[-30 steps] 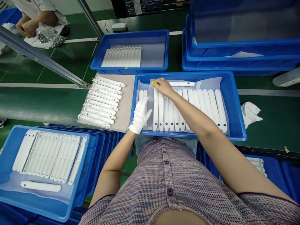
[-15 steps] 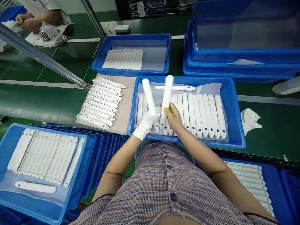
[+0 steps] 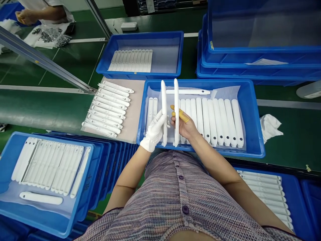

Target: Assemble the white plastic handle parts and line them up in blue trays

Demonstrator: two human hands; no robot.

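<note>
My left hand, in a white glove, is closed on a long white plastic strip with rounded ends. My right hand, with yellow finger cots on some fingers, grips a second long white strip. Both strips are upright, edge-on to me and side by side with a narrow gap. They are over a blue tray, where a row of similar strips lies on a thin liner. Another white strip lies crosswise at the tray's far side. My hands and the held strips hide part of the row.
Several white strips lie on a beige sheet to the left. Behind is a blue tray of strips; stacked blue bins stand back right. A loaded tray is lower left. A co-worker's hand shows upper left.
Both held strips have turned from showing their broad faces to standing edge-on, more parallel to each other. The co-worker's hands at the upper left have shifted.
</note>
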